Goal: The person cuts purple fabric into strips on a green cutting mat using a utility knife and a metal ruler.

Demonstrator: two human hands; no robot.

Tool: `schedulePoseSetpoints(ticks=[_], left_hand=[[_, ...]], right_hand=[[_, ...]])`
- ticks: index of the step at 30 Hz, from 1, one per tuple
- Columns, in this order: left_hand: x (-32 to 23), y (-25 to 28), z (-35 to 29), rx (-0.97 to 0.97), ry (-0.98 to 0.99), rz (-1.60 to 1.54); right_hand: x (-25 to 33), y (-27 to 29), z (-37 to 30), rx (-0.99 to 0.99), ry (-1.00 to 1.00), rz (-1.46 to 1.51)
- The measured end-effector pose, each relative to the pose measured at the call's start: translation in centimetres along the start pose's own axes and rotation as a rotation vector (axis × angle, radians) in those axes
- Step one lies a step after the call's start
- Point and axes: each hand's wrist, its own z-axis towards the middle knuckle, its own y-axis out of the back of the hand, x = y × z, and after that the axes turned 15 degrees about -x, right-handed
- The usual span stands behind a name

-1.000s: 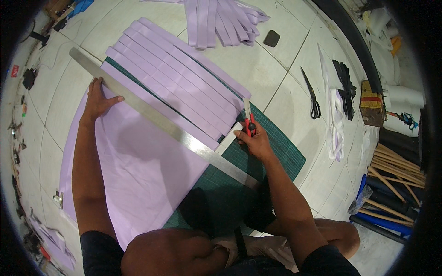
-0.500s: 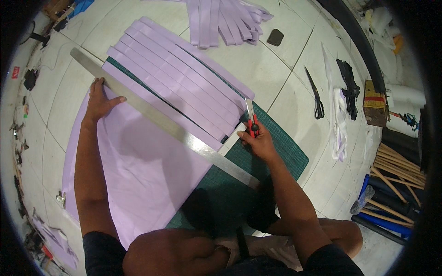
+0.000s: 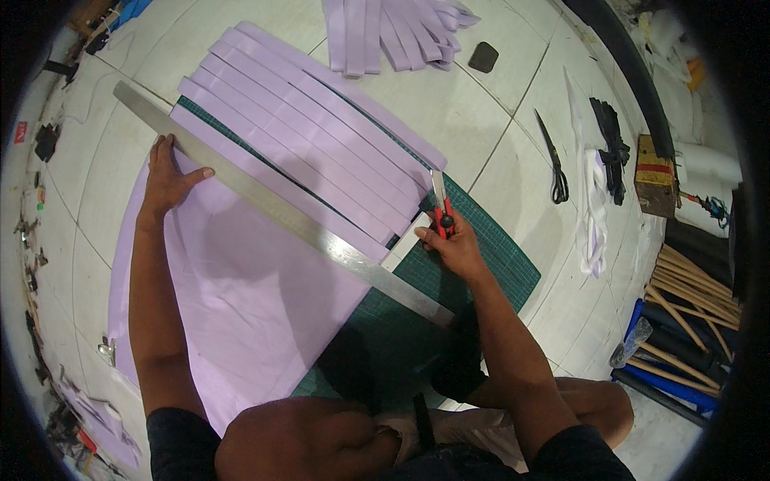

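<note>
A long metal ruler lies slantwise over lilac fabric on a green cutting mat. My left hand is open, fingers and thumb spread, pressing the fabric at the ruler's near edge. In my right hand is a red utility knife, its blade out and pointing away from me. The right thumb rests by the end of a short white bar, which reaches down to the ruler. Beyond the ruler lie several cut lilac strips, side by side, with the mat showing through narrow gaps.
A pile of lilac strips lies at the far edge, near a dark flat block. Black scissors and a black bundle lie to the right. Wooden sticks are stacked further right. A metal clip sits at the fabric's left edge.
The whole view has shifted slightly. Both hands, the ruler and the knife keep nearly the same places relative to the fabric.
</note>
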Motion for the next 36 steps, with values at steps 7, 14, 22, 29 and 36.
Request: schedulePoseSetpoints(ticks=[7,14,22,29,36], left_hand=[[1.1,0.1,-0.4,-0.02,0.017,0.053],[-0.2,-3.1,-0.7,-0.458,-0.086,0.125],[-0.6,-2.5,-1.5,-0.458,0.035,-0.002],[-1.0,-2.3,-1.5,-0.444,0.051,0.022],[-0.9,-2.2,-1.4,-0.42,0.085,-0.003]], right_hand=[[2.0,-0.5,-0.3,0.059,-0.129,0.02],[9.6,-1.4,0.6,-0.002,-0.097,0.14],[18.9,-19.2,8.1,0.152,0.189,0.143],[26.6,-33.8,12.2,0.242,0.257,0.251],[26.9,-38.0,14.6,0.222,0.321,0.023]])
